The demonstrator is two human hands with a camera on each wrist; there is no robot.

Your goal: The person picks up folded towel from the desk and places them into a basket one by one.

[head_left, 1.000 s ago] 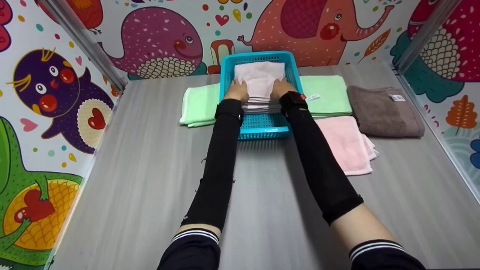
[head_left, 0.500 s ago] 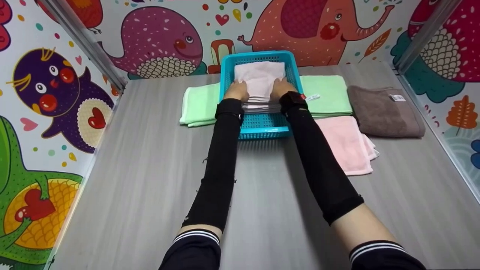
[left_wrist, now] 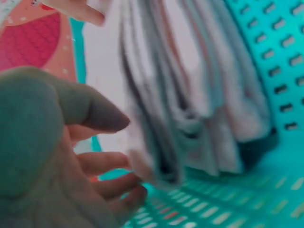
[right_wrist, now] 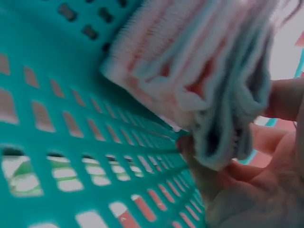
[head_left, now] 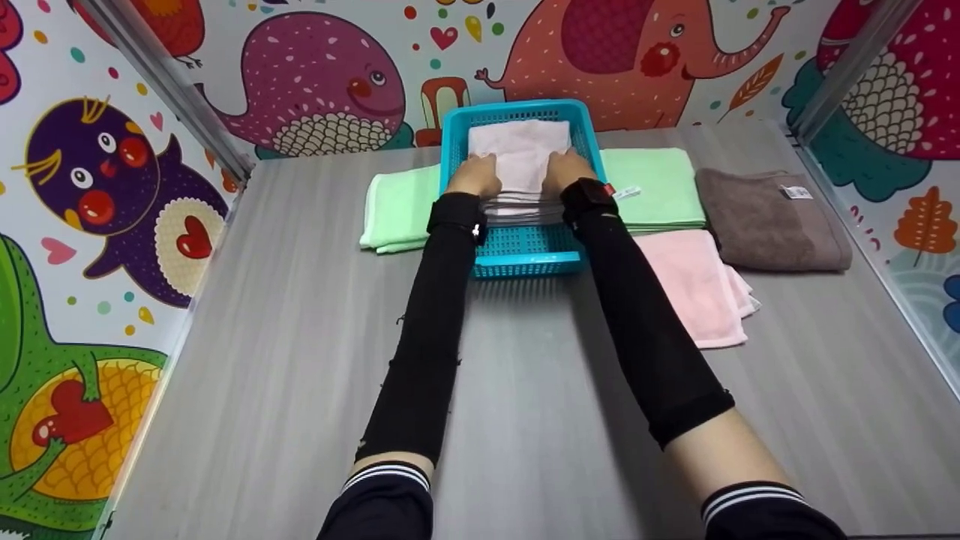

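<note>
One folded cloth stack [head_left: 523,154] sits inside the blue basket [head_left: 528,261]. Left hand [head_left: 475,177] pinches upper layers at its left side, thumb on top, fingers curled at edge; right hand [head_left: 568,172] likewise, right side. Green towel [head_left: 654,184] lies just right of basket.

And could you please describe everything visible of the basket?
The basket is turquoise, rectangular and plastic-looking, with slotted walls and a smooth rim. It sits upright on the grey table near the patterned wall, a green towel on either side. A stack of folded cloths lies inside, leaving its near end bare. The left hand and right hand reach in; whether they touch it is unclear.
</note>
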